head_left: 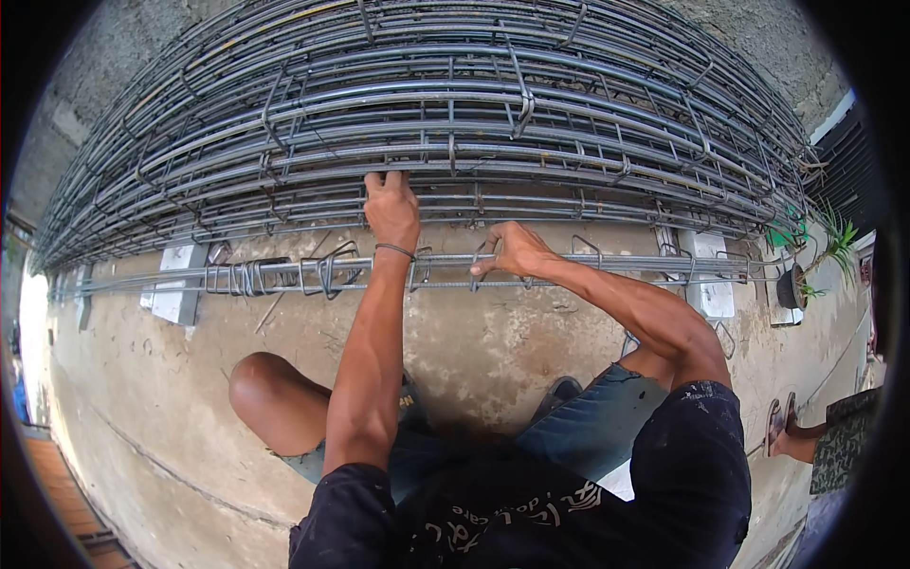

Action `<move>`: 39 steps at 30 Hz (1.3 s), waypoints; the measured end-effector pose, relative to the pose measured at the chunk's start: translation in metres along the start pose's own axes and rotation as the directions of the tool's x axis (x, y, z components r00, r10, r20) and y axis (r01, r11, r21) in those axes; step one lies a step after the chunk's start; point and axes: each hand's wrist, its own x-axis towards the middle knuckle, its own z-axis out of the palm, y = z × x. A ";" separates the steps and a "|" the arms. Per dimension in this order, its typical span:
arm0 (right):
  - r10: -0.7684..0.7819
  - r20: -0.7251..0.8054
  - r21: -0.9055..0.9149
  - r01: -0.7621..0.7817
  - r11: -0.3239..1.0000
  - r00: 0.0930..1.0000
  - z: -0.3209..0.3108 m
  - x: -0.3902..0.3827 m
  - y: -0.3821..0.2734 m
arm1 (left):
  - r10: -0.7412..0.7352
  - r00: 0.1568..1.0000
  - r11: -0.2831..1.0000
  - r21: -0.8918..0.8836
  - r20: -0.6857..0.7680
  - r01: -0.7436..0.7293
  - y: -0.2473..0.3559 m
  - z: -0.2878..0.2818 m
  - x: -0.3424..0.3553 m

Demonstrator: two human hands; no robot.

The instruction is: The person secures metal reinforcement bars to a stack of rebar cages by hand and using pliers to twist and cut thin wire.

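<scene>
Curled at the fingertips, the left hand (pixel 391 211) reached to the near lower edge of the large stack of rebar cages (pixel 398 104), its fingers against a front bar; whether they gripped it could not be told. To its right and slightly nearer, the right hand (pixel 512 251) was half open, thumb and forefinger parted around a wire stirrup (pixel 474 277) on the long steel bars (pixel 550 259); how firmly it pinched could not be told. These bars ran left to right between the stack and the person, just nearer than the left hand, while a dark band (pixel 393 249) circled the left wrist. Left of the hands, more bent stirrups (pixel 248 278) sat bunched along the bars. A pale block (pixel 180 284) lay beneath the bars on the left, and another pale block (pixel 711 284) on the right. Beyond the latter, a potted plant (pixel 790 284) stood at the far right. Nearer, the person's bare knee (pixel 275 398) rose on the left above stained concrete ground (pixel 464 360), and at the right edge showed another person's sandalled foot (pixel 782 441).
</scene>
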 end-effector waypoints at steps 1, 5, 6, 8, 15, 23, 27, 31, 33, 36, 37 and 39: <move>0.026 0.018 -0.006 -0.026 1.000 1.000 -0.002 -0.001 -0.004 | -0.039 0.996 0.997 -0.063 -0.076 0.034 -0.003 -0.004 0.001; -0.266 -0.033 0.017 0.266 0.964 0.963 0.006 0.001 0.017 | 0.124 0.971 0.934 -0.307 -0.205 -0.184 0.030 0.001 -0.044; -0.271 -0.042 0.003 0.271 0.962 0.962 0.005 0.000 0.026 | 0.265 0.963 0.922 -0.302 0.041 -0.241 0.038 -0.007 -0.065; -0.214 -0.018 0.006 0.214 0.977 0.977 0.007 -0.001 0.023 | 0.395 0.835 0.913 -0.263 0.384 -0.311 0.041 -0.019 -0.082; -0.160 -0.055 -0.050 0.158 0.986 0.986 0.005 0.001 0.012 | 0.305 0.660 0.904 0.010 0.686 -0.427 0.020 -0.009 -0.080; -0.162 -0.028 -0.020 0.161 0.987 0.986 -0.003 -0.006 0.016 | 0.363 0.567 0.716 0.167 0.739 -0.678 -0.129 -0.114 -0.027; -0.223 -0.037 -0.024 0.223 0.975 0.974 0.001 -0.004 0.009 | -0.017 0.767 0.774 0.494 0.641 -0.396 -0.219 -0.161 -0.035; -0.206 -0.043 -0.054 0.204 0.978 0.978 0.004 0.001 0.021 | -0.264 0.767 0.782 0.595 0.585 -0.185 -0.201 -0.160 -0.016; -0.126 0.012 -0.053 0.127 0.991 0.992 0.003 -0.002 0.016 | -0.316 0.748 0.848 0.527 0.584 -0.054 -0.159 -0.144 0.000; -0.008 0.061 -0.026 0.010 1.000 0.998 -0.013 -0.011 -0.001 | -0.042 0.928 0.999 0.026 0.370 0.035 -0.085 -0.092 0.008; 0.000 0.069 -0.002 0.000 1.000 0.998 -0.014 -0.010 -0.003 | 0.150 0.965 0.985 -0.115 0.216 -0.127 -0.058 -0.077 0.004; -0.004 0.055 0.026 0.002 1.000 0.998 -0.007 -0.010 -0.007 | 0.173 0.967 0.951 -0.288 0.187 -0.115 -0.033 -0.039 -0.008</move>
